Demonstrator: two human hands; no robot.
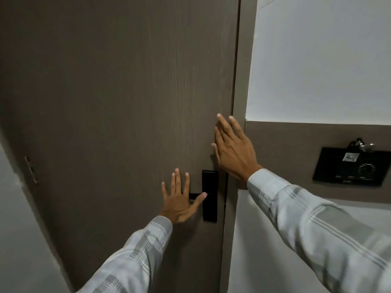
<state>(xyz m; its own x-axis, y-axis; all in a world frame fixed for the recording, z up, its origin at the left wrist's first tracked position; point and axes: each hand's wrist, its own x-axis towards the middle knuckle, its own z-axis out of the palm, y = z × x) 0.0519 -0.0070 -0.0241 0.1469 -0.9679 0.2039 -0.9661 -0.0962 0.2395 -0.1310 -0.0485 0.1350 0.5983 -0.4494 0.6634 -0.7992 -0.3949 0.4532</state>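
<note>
Door (pixel 118 98) of dark brown wood grain fills the view from 9 to 12 o'clock, its edge running along the frame (pixel 238 92). Both hands are open, fingers straight and spread, holding nothing. The left hand (pixel 179 200) lies flat against the door at 6 o'clock, just at 9 o'clock of the black lock plate (pixel 209 182). Its thumb crosses the black handle (pixel 195 196), which sticks out from the plate toward 9 o'clock. The right hand (pixel 233 150) is at 1 o'clock of the plate, fingertips at the door's edge beside the frame; whether its palm touches I cannot tell. A black wall panel (pixel 350 167) hangs at 3 o'clock of that hand. A hinge (pixel 31 170) shows at 9 o'clock.
</note>
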